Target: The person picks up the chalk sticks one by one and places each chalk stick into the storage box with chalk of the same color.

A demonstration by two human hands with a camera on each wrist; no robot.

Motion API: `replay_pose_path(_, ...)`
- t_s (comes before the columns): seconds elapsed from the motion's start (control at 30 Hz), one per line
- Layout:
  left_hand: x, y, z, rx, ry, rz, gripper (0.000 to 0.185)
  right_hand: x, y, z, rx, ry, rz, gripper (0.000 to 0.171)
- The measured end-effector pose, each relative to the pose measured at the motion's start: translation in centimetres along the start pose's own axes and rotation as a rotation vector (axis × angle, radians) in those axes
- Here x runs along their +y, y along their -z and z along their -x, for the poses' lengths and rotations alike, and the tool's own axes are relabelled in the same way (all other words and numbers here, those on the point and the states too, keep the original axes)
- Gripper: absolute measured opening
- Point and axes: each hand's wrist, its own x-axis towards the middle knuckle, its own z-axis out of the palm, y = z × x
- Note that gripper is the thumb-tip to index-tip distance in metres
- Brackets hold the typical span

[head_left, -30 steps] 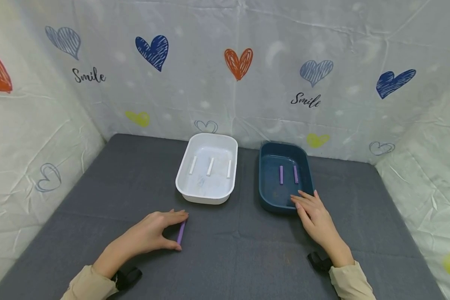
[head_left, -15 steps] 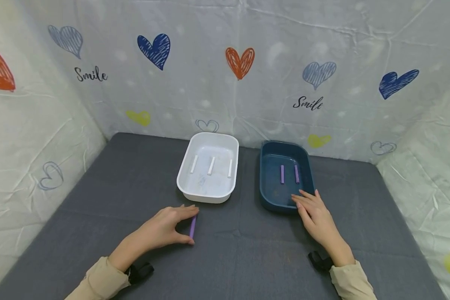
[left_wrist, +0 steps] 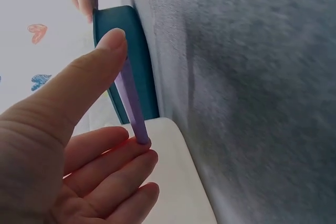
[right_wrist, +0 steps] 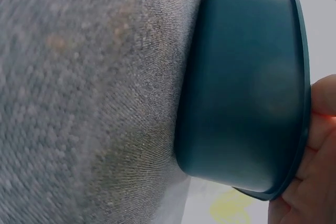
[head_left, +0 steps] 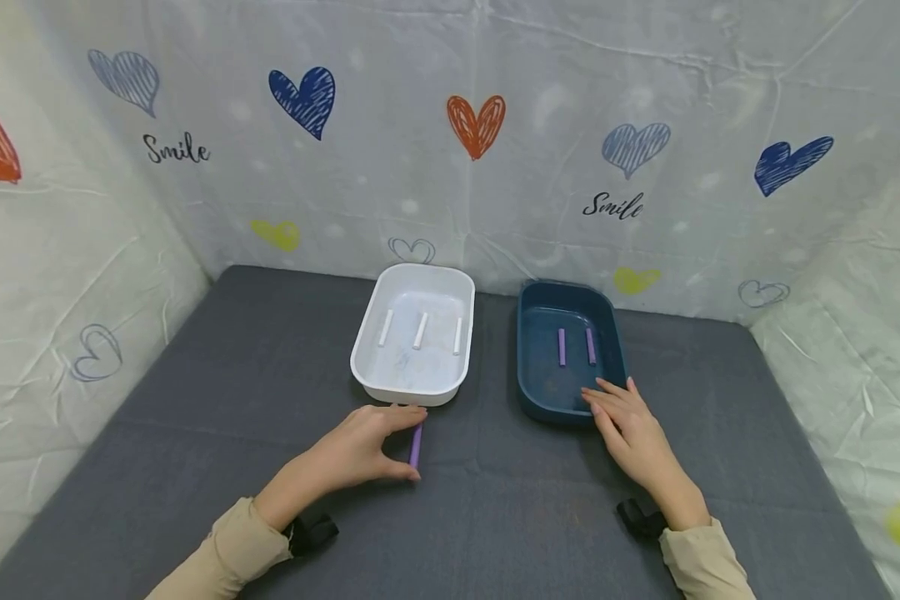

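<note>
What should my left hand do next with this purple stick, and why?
Probably lift the purple stick and carry it right to the blue tray: the left hand pinches it by the white tray, which holds only white sticks, while two purple sticks lie in the blue one.

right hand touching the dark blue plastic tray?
Touching. In the right wrist view, the right hand's fingers lie against the rim of the dark blue plastic tray; the head view shows its fingers over the near rim.
</note>
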Motion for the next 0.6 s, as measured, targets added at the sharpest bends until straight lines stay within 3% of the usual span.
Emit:
replay_pose_path(0.27,0.9,-0.3,-1.5,0.013,-0.04,-0.012,0.074,0.0,0.1,0.0,-0.004,-0.004,0.0,0.029)
replay_pose_path(0.47,1.6,-0.7,-2.5,0.059,-0.093,-0.02,0.074,-0.1,0.0,0.0,-0.007,0.0,0.003,0.029)
replay_pose_path(0.6,2.1,-0.7,-3.0,0.061,-0.092,-0.009,0.074,-0.1,0.0,0.1,-0.008,0.001,0.005,0.029)
